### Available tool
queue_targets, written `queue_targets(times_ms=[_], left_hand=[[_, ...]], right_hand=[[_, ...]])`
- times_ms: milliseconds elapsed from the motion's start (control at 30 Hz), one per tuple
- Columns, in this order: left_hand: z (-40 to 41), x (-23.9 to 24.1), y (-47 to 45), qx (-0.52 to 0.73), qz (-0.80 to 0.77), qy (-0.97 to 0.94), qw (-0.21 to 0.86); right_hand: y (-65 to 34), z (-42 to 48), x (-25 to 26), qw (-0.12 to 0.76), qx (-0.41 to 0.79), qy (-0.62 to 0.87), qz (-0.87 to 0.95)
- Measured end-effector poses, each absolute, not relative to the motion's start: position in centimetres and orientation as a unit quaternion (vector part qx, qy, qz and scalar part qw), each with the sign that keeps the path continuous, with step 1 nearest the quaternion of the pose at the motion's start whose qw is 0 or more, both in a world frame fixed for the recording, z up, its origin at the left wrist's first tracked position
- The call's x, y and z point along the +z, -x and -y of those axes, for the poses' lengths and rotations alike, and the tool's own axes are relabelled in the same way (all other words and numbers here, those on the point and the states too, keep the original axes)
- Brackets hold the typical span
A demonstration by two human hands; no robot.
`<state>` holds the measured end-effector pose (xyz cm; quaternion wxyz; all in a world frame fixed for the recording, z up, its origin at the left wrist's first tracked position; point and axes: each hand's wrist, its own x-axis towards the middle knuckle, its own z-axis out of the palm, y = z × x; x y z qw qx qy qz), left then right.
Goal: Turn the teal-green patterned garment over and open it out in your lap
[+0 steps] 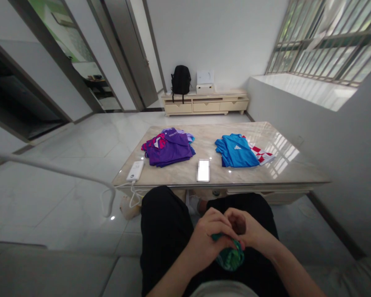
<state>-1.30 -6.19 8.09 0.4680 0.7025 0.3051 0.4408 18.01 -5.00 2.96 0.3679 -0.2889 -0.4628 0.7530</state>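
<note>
Both hands hide most of the green cloth (230, 258).

I am sitting in a home living room. A marble-topped coffee surface (278, 165) stands before my knees with folded shirts (170, 148) on it. Against the far wall a low cream cabinet (205, 105) carries a black backpack (181, 80). Glossy floor tiles (64, 173), a barred window (324, 37) at right, and sliding doors (80, 57) at left complete it.
</note>
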Motion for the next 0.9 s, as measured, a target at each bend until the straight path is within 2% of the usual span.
queue_targets(times_ms=[100, 267, 400, 500, 700, 900], left_hand=[[6.0, 7.9, 1.2, 0.471, -0.327, -0.683, 0.454], [5.4, 7.2, 1.2, 0.511, -0.371, -0.65, 0.423], [5.0, 6.7, 1.4, 0.534, -0.414, -0.648, 0.353], [4.9, 6.5, 1.5, 0.547, -0.414, -0.648, 0.33], [5.0, 6.5, 1.5, 0.557, -0.365, -0.671, 0.326], [4.9, 6.6, 1.7, 0.563, -0.351, -0.661, 0.35]], right_hand=[[-18.1, 4.9, 3.0, 0.403, 0.713, 0.301, 0.489], [-18.1, 5.9, 3.7, 0.479, 0.531, 0.393, 0.578], [-17.4, 7.1, 3.7, 0.508, 0.397, 0.437, 0.627], [-17.0, 7.5, 3.1, 0.495, 0.338, 0.445, 0.665], [-16.6, 7.2, 1.9, 0.429, 0.348, 0.444, 0.706], [-16.4, 6.8, 1.5, 0.46, 0.383, 0.43, 0.675]])
